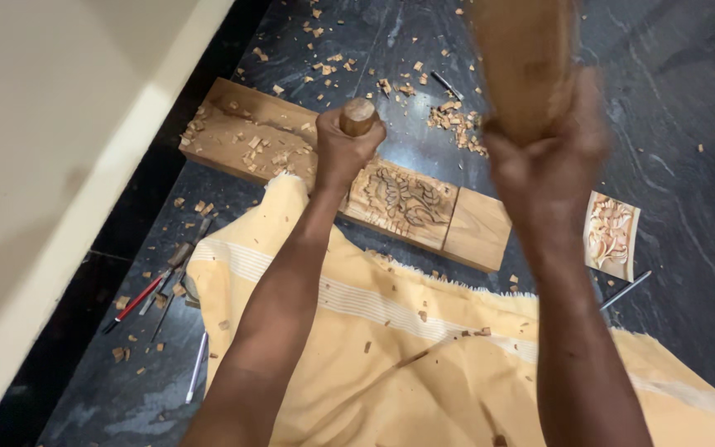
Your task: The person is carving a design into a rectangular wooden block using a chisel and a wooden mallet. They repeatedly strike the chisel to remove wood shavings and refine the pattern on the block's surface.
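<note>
At the far left of the frame a pale wall (51, 165) ran diagonally beside the dark stone floor (688, 124). Just right of it, in the lower left, a few thin hand tools (155, 285) — one with a red handle — lay among wood chips. Your yellow cloth (391, 364) covered the lower middle of the frame, its frayed edge just short of the long wooden plank (477, 236). That plank stretched from the upper left towards the centre, chips scattered on its left end and a leaf pattern (403, 199) carved into its middle. Your left hand (345, 153) was wrapped tight around a chisel's wooden handle (358, 116), held upright over the carving's left edge; the blade was hidden. Right of centre, your right hand (544, 170) gripped a wooden mallet (523, 66) raised near the top — both blurred. At the right, a small carved panel (611, 235) lay on the floor, a slim metal tool (625, 290) just below it.
</note>
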